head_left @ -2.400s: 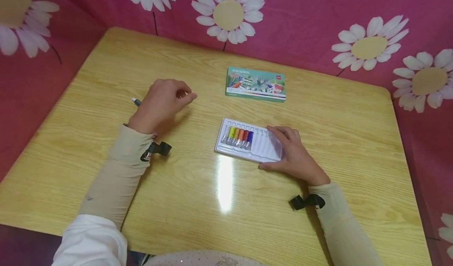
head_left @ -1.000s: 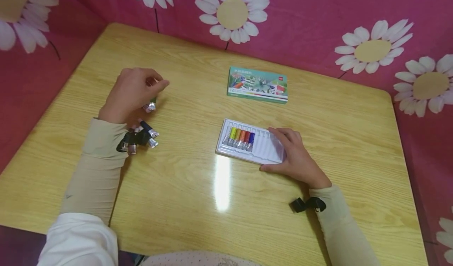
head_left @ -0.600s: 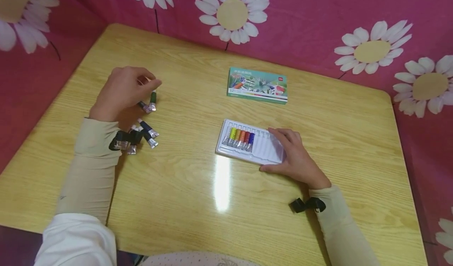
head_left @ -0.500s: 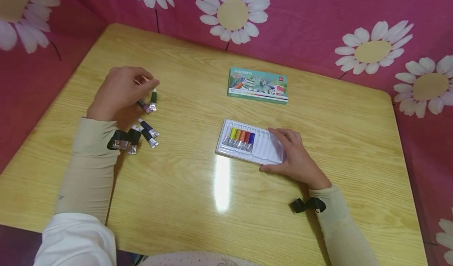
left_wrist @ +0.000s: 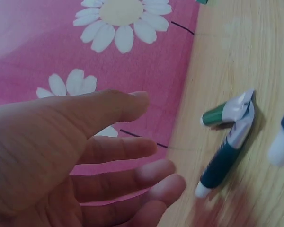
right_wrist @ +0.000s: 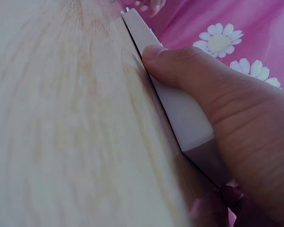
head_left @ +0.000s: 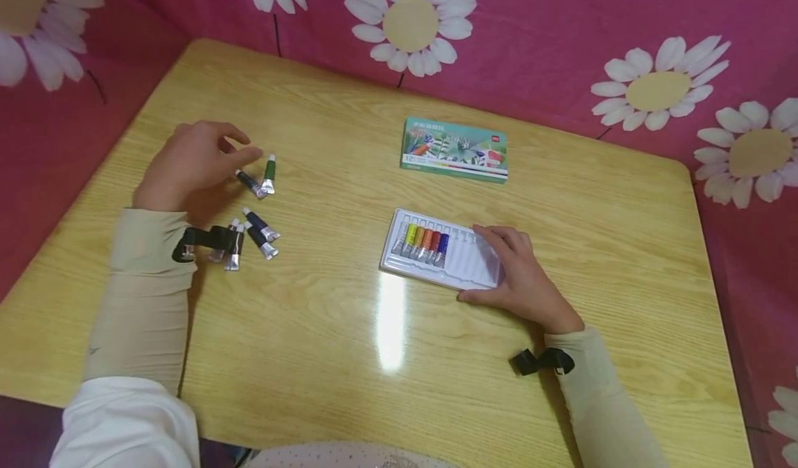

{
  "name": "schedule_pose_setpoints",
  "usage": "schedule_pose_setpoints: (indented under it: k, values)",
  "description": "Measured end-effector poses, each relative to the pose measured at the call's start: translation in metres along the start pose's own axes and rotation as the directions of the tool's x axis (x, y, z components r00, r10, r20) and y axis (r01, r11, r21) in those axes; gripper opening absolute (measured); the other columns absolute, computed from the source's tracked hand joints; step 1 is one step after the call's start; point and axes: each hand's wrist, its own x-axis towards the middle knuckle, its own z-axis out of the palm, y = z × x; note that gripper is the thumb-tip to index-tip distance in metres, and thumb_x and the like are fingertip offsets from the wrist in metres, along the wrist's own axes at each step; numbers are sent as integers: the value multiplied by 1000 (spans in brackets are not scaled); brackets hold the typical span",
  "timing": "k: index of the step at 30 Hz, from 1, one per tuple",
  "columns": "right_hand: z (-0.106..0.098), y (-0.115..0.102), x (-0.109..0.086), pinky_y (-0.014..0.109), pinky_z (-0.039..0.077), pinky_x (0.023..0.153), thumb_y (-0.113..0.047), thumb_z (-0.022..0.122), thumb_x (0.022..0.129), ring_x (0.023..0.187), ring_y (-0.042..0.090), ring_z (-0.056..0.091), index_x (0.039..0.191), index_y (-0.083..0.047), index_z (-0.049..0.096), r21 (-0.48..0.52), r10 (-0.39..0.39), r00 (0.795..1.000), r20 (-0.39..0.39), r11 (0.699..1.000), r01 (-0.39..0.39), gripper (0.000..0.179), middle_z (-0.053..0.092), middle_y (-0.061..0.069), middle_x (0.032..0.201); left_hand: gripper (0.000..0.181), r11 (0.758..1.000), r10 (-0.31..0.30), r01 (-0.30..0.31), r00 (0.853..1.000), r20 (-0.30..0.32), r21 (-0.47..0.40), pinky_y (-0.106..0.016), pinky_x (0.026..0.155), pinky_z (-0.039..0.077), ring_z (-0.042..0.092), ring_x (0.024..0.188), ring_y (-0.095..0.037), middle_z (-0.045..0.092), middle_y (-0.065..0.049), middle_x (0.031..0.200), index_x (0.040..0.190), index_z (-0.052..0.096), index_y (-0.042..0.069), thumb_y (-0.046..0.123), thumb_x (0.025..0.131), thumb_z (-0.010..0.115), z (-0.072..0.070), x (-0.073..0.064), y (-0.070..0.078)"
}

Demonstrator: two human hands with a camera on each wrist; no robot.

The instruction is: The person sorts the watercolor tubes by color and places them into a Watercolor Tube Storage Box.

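My left hand hovers at the table's left, its fingers loosely bent and nothing between thumb and fingertips. Just right of it lie a green paint tube and a dark teal tube, their crimped ends touching. Nearer to me is a cluster of dark paint tubes, partly covered by the wrist strap. With thumb and fingers on opposite long edges, my right hand grips the right end of a white plastic tray. Several paint tubes, white through yellow, orange, red and blue, fill its left slots.
A green printed paint box lies flat behind the tray. Black camera mounts stick out from both wrists. Pink daisy-patterned cloth borders the wooden table at the back and sides.
My left hand has moved left, away from the tray, and drawn back past the loose tubes, uncovering the green and teal ones. My right hand keeps its hold on the tray.
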Motion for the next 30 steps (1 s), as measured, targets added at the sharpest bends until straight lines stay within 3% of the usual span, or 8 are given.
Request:
schedule_pose_setpoints:
  k: [4, 7, 11, 15, 25, 30]
  values:
    - [-1, -1, 1, 58, 38, 115, -58, 93, 67, 142, 30, 31, 162, -27, 33, 2, 5, 1000, 6, 1000, -5, 116, 38, 10, 155, 69, 999, -36, 36, 999, 14, -2, -61, 95, 48, 66, 114, -43, 70, -28, 127, 144, 58, 8, 61, 99, 54, -3, -2, -7]
    - [-2, -2, -1, 58, 39, 115, -59, 92, 67, 143, 30, 30, 162, -28, 33, 2, 16, 1000, 11, 1000, -16, 116, 37, 10, 156, 70, 999, -49, 49, 999, 21, -13, -60, 95, 48, 69, 107, -41, 75, -25, 115, 144, 57, 8, 61, 99, 55, -4, -1, -9]
    - [-2, -1, -3, 59, 39, 115, -59, 92, 68, 143, 30, 29, 162, -29, 32, 5, 24, 1000, 10, 1000, -24, 116, 36, 10, 157, 68, 999, -50, 50, 997, 50, -1, -60, 97, 46, 66, 107, -38, 78, -18, 97, 143, 58, 7, 60, 99, 56, -3, 2, -8]
    - [-3, 0, -3, 59, 39, 115, -58, 92, 68, 143, 31, 30, 162, -28, 33, 5, 16, 1000, 0, 1000, -16, 115, 37, 11, 157, 65, 999, -34, 31, 996, 80, 28, -62, 101, 44, 62, 110, -37, 78, -16, 93, 141, 59, 6, 56, 100, 57, -2, 5, -8]
    - [-5, 0, -1, 59, 39, 114, -54, 94, 67, 142, 32, 30, 161, -26, 35, 4, 4, 1000, -15, 1000, -4, 115, 38, 12, 155, 66, 999, 4, -10, 992, 129, 39, -64, 105, 44, 60, 113, -38, 73, -24, 116, 143, 57, 3, 53, 100, 59, 5, 11, -7]
    - [0, -1, -1, 59, 40, 114, -58, 93, 67, 142, 31, 30, 161, -27, 34, 17, 21, 1000, 7, 1000, -21, 115, 36, 11, 156, 65, 999, -20, 13, 987, 159, 45, -63, 102, 45, 56, 115, -40, 67, -26, 129, 143, 57, 4, 52, 99, 61, 8, 8, -8]
